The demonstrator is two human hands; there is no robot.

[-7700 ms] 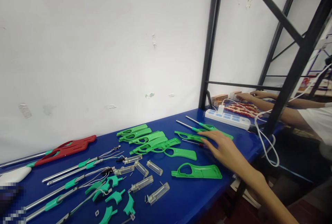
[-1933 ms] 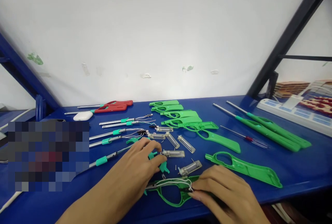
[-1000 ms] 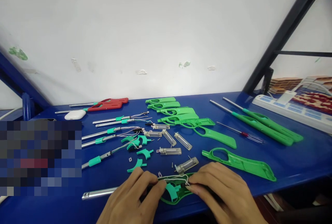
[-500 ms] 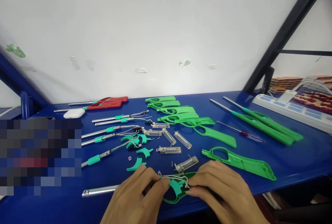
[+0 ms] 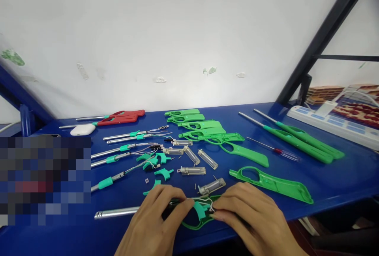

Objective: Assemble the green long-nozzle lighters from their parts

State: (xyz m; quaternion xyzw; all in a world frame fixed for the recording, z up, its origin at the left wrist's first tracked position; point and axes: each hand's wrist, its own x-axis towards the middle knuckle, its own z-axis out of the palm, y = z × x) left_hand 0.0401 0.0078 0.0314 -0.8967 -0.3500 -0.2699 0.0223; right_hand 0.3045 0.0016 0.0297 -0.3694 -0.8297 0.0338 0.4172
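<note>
At the front edge of the blue table lies a green casing half [image 5: 192, 224] with a silver metal tube [image 5: 117, 212] running out to the left. A teal trigger [image 5: 201, 210] and white wires [image 5: 207, 200] sit in the casing between my hands. My left hand [image 5: 160, 220] pinches at the casing's left part, thumb and forefinger together near the wires; what they grip is hidden. My right hand [image 5: 248, 216] has its fingertips pressed together at the casing's right part, by the wire ends. Just behind is a clear fuel tank [image 5: 211, 187].
Teal triggers [image 5: 164, 174], clear tanks [image 5: 192, 170] and metal tubes with wires [image 5: 111, 182] lie behind and left. Green casing halves [image 5: 272, 184], a screwdriver [image 5: 278, 151], whole green lighters [image 5: 299, 143] and a power strip [image 5: 337, 125] are to the right.
My left hand's fingertips have shifted slightly, with the thumb now higher beside the wires. The view has moved a little; my right hand stays at the casing.
</note>
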